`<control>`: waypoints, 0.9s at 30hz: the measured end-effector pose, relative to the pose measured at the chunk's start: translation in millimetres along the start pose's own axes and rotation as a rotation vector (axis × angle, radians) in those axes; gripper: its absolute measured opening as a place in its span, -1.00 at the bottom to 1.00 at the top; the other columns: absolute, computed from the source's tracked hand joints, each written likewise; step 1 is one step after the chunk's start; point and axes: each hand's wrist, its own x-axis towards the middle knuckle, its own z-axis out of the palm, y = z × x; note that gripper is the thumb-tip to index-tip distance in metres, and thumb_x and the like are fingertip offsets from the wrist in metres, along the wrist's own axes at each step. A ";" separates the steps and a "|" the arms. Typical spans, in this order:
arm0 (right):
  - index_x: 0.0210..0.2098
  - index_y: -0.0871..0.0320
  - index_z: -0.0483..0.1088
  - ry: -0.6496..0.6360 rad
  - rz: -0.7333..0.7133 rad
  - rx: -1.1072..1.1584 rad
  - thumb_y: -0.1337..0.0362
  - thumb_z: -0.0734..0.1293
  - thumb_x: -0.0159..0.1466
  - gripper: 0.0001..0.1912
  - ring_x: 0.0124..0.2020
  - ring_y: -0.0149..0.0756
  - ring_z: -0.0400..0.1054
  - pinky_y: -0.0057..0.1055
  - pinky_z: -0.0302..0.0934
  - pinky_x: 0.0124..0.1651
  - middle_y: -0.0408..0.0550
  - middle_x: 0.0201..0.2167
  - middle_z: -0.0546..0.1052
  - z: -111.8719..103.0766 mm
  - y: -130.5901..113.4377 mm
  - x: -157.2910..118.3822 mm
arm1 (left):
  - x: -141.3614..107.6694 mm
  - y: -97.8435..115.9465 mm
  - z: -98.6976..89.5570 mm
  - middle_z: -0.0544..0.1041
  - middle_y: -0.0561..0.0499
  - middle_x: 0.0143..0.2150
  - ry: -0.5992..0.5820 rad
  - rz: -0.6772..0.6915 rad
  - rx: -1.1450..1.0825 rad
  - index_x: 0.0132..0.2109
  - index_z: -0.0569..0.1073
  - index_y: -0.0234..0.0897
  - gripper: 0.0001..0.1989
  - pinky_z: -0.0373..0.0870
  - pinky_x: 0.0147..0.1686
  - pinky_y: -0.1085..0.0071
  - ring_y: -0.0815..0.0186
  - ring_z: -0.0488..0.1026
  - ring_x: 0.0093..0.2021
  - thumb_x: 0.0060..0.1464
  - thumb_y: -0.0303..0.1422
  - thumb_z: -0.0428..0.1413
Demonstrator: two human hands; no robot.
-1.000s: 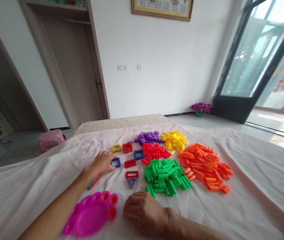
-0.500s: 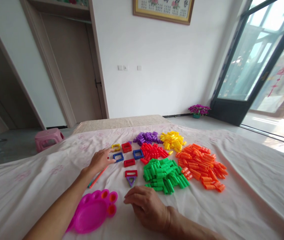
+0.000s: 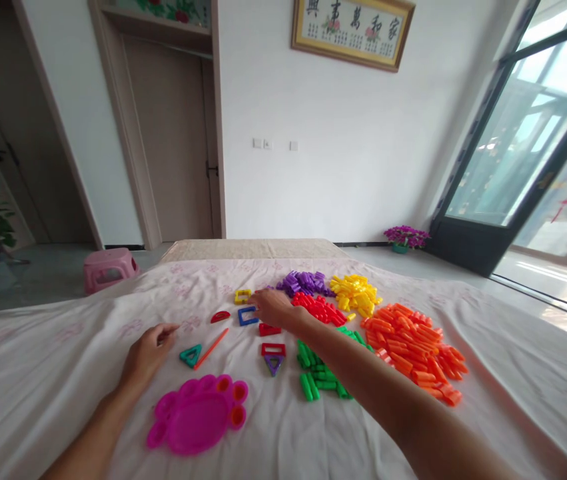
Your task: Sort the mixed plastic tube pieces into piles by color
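My right hand (image 3: 276, 310) reaches across to the group of plastic frame pieces, its fingers bent down over a red square frame (image 3: 259, 291), which is mostly hidden beneath them. Close to those fingers lie a blue square frame (image 3: 248, 317) and a yellow square frame (image 3: 242, 297). My left hand (image 3: 147, 350) hovers at the left, fingers loosely parted, with nothing visible in it. Nearest to it are a teal triangle frame (image 3: 190, 356) and a thin orange stick (image 3: 212, 349). A red half-round piece (image 3: 220, 317) lies farther back.
A pink paw-shaped tray (image 3: 198, 427) with orange in several cups lies in front. Red rectangles (image 3: 274, 349) and a purple triangle (image 3: 274, 364) lie mid-table. Purple (image 3: 304, 283), yellow (image 3: 356, 295), red (image 3: 319, 309), green (image 3: 323, 380) and orange (image 3: 408, 340) piles fill the right.
My left hand has drawn back leftward from the frames, uncovering the red half-round piece and teal triangle. My right hand has moved forward from the near side to the frames. The view has shifted.
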 end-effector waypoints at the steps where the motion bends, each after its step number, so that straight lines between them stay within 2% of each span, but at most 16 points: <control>1: 0.01 0.20 0.45 -0.016 -0.020 -0.024 0.38 0.27 0.24 -0.65 0.02 -0.23 0.38 -0.44 0.20 -0.03 0.01 -0.07 0.54 4.9 -4.6 11.3 | -1.7 -2.9 0.5 0.61 -0.07 -0.03 0.014 -0.001 -0.029 0.00 0.48 -0.26 -0.61 0.39 -0.05 0.44 0.23 0.54 -0.04 0.16 -0.18 -0.06; 5: -0.05 0.17 0.49 -0.129 -0.116 -0.161 0.35 0.39 0.10 -0.61 -0.01 -0.11 0.40 -0.36 0.27 -0.05 0.07 -0.11 0.56 21.8 -18.6 42.2 | -2.3 -4.2 1.3 0.60 -0.08 -0.05 0.026 0.027 -0.075 -0.05 0.52 -0.24 -0.64 0.39 -0.03 0.38 0.20 0.53 -0.06 0.13 -0.21 -0.03; 9: 0.00 0.13 0.46 -0.182 -0.182 -0.213 0.27 0.38 0.11 -0.56 -0.04 -0.10 0.43 -0.34 0.30 -0.08 0.05 -0.08 0.56 23.2 -14.1 50.7 | -0.9 -3.2 1.3 0.61 -0.08 -0.07 0.043 0.047 -0.079 -0.08 0.55 -0.25 -0.66 0.40 -0.05 0.38 0.20 0.53 -0.08 0.10 -0.24 0.00; 13: 0.10 0.09 0.40 -0.133 -0.151 -0.129 0.14 0.41 0.06 -0.40 -0.04 -0.08 0.43 -0.36 0.29 -0.10 0.03 -0.07 0.56 -0.9 19.9 37.9 | 0.3 -7.3 3.9 0.60 -0.08 -0.07 0.053 0.059 -0.106 -0.09 0.56 -0.25 -0.66 0.40 -0.08 0.40 0.21 0.54 -0.10 0.07 -0.24 0.01; 16: 0.11 0.07 0.40 -0.096 -0.073 -0.105 0.15 0.40 0.06 -0.40 -0.03 -0.09 0.42 -0.37 0.26 -0.07 0.02 -0.03 0.55 -18.9 53.4 17.1 | 3.4 -10.2 6.7 0.60 -0.07 -0.08 0.031 0.063 -0.114 -0.10 0.56 -0.24 -0.67 0.40 -0.08 0.40 0.21 0.54 -0.10 0.07 -0.25 0.02; 19: 0.13 0.07 0.38 -0.107 -0.005 -0.096 0.17 0.40 0.05 -0.37 -0.03 -0.08 0.42 -0.37 0.24 -0.08 0.02 -0.02 0.54 -22.1 74.6 -3.8 | 6.6 -10.4 8.1 0.60 -0.06 -0.09 0.010 0.066 -0.097 -0.11 0.56 -0.23 -0.69 0.38 -0.09 0.41 0.20 0.54 -0.09 0.06 -0.27 0.01; 23: 0.19 0.09 0.33 -0.110 0.011 -0.113 0.15 0.41 0.04 -0.29 -0.01 -0.04 0.39 -0.32 0.22 -0.05 0.05 -0.02 0.53 -10.1 76.6 -18.2 | 7.6 -10.0 8.0 0.60 -0.06 -0.09 0.011 0.091 -0.079 -0.13 0.55 -0.23 -0.71 0.37 -0.08 0.40 0.20 0.53 -0.08 0.07 -0.28 0.01; 27: 0.18 0.08 0.35 -0.122 -0.003 -0.197 0.10 0.43 0.01 -0.27 0.01 0.02 0.34 -0.23 0.20 0.00 0.09 -0.08 0.53 2.2 71.7 -18.8 | 6.7 -12.1 8.5 0.60 -0.05 -0.09 0.009 0.104 -0.084 -0.13 0.55 -0.23 -0.71 0.37 -0.07 0.39 0.20 0.52 -0.08 0.08 -0.27 0.02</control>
